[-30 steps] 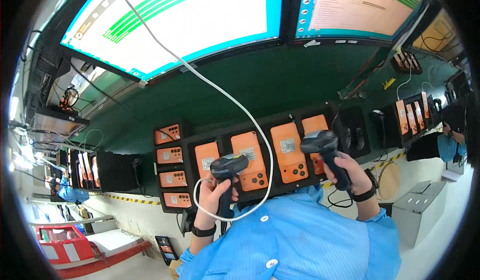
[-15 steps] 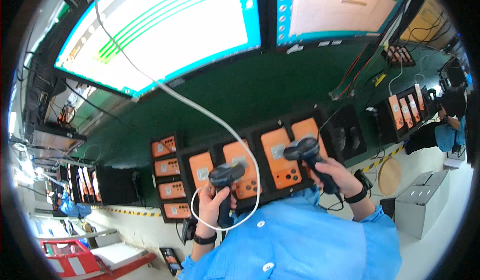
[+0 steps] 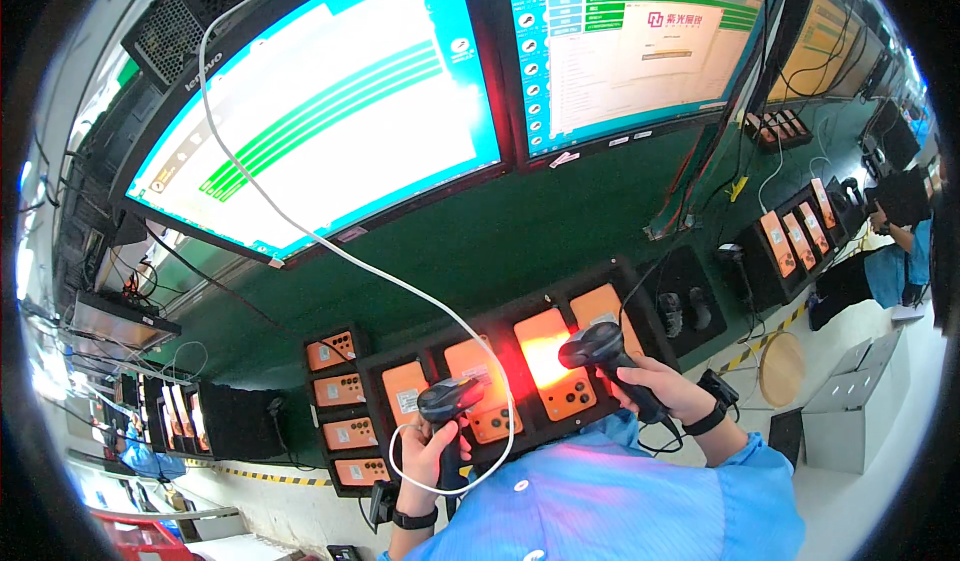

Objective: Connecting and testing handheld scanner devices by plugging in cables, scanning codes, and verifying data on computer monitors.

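My left hand [image 3: 425, 453] is closed round the handle of a black barcode scanner [image 3: 448, 401]. In my right hand [image 3: 662, 389] is a second black barcode scanner [image 3: 592, 345], gripped the same way. Both scanner heads hover over a black tray [image 3: 450, 329] of orange phones lying back up. Bright light from the right scanner falls on one orange phone [image 3: 566, 397]; red light tints the phone [image 3: 492, 424] to its left. An orange phone [image 3: 404, 379] lies by the left scanner, another [image 3: 598, 304] beyond the right one. A white cable [image 3: 375, 274] loops round my left hand.
At left stands a black rack [image 3: 312, 346] of several orange phones. Two monitors [image 3: 330, 111] [image 3: 650, 61] rise behind the green bench [image 3: 420, 231]. Another phone tray [image 3: 775, 261] sits at right, near a co-worker's blue sleeve [image 3: 900, 266]. A round wooden stool [image 3: 782, 369] stands on the floor.
Bright and red scanner light now shows on the middle phones. The view has shifted, with the monitors showing lower and more to the left. Both hands still hold their scanners.
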Available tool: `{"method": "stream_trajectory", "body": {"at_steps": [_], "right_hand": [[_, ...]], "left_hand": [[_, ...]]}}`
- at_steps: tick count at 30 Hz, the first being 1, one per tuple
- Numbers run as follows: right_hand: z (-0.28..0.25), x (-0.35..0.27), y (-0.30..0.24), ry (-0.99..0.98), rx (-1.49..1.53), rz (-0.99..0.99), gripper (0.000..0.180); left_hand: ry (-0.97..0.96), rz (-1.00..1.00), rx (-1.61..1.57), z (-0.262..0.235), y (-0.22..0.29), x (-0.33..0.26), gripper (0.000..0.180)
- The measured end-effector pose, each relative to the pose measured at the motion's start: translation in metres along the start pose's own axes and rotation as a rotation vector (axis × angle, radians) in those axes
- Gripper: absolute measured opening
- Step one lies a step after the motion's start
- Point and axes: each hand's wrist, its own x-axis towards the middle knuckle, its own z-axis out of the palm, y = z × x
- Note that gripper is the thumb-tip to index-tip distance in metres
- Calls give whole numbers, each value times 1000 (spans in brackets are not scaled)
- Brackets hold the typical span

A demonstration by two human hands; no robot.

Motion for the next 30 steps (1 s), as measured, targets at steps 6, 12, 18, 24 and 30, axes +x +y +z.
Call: {"method": "stream_trajectory", "body": {"at_steps": [6,12,18,24,30], "right_hand": [[0,2,-2,-12,7,1,33],[2,1,-1,31,26,2,35],[0,2,0,5,27,-16,36],[6,-3,-5,138,-1,-126,32],[-59,-26,-44,864,-1106,-449,41]], "left_hand": [[7,6,33,-1,0,1,28],[-11,-27,40,-3,0,0,30],[-21,-9,23,-1,1,-2,31],[-12,36,199,-17,20,-8,34],[692,297,1482,-107,63,-58,30]]}}
